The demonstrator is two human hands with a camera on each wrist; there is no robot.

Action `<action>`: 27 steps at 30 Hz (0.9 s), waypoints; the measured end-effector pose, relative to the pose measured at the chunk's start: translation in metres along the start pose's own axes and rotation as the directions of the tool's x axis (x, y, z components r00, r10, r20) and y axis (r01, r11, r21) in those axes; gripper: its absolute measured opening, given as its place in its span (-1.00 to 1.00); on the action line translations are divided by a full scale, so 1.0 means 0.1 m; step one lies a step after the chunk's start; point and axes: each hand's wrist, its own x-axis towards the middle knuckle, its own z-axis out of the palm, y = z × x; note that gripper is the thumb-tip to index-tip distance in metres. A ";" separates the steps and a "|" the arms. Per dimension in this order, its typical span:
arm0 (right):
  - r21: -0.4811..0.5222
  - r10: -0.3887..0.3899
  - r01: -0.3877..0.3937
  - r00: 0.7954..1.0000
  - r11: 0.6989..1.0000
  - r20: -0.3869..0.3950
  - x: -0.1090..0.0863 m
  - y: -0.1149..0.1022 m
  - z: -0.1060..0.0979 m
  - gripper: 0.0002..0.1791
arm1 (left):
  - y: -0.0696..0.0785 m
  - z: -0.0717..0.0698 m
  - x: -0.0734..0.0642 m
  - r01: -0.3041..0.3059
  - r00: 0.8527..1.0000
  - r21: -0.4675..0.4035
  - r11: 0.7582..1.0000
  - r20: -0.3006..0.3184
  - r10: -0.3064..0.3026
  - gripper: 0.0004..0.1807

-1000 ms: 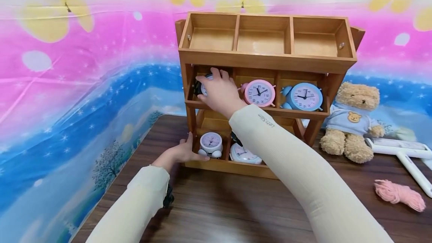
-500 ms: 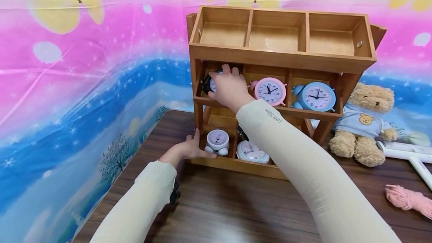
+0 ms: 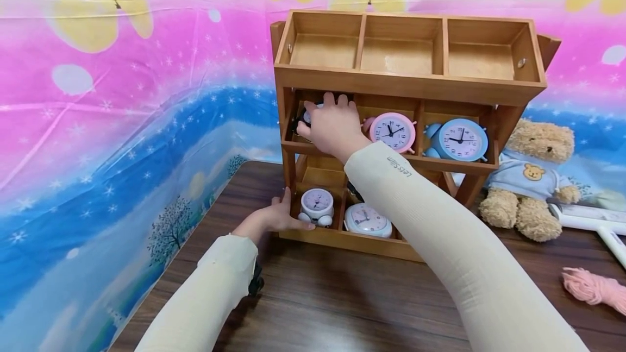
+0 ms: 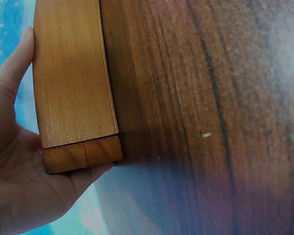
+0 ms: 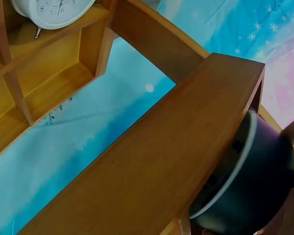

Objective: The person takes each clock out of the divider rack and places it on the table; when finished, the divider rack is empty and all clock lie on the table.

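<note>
In the left compartment of the middle tier, my right hand (image 3: 336,126) holds a black alarm clock (image 3: 306,117), fingers over its top and thumb at its front. Most of the clock's pale face is hidden by the hand. The right wrist view shows the clock's dark round body (image 5: 250,181) partly behind the tier's front board. My left hand (image 3: 271,217) grips the lower left corner of the wooden shelf (image 3: 406,86), thumb along the bottom tier's front board (image 4: 73,73). Beside that thumb stands a white clock with round feet (image 3: 317,200).
A pink alarm clock (image 3: 393,131) and a blue one (image 3: 462,139) lie in the other middle compartments. Another white clock (image 3: 367,220) sits on the bottom tier. To the right are a teddy bear (image 3: 530,178), a white T-shaped tool (image 3: 592,219) and pink yarn (image 3: 594,287).
The head view has shifted, so the shelf appears further right. Less of the black clock's face shows under my right hand. My left hand keeps its place on the shelf corner.
</note>
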 end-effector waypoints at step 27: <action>0.193 -0.222 0.201 0.970 0.960 0.094 -1.20 -0.20 -0.12 -0.33 | -0.01 -0.10 -0.01 -0.217 0.971 0.014 0.976 0.107 0.214 0.08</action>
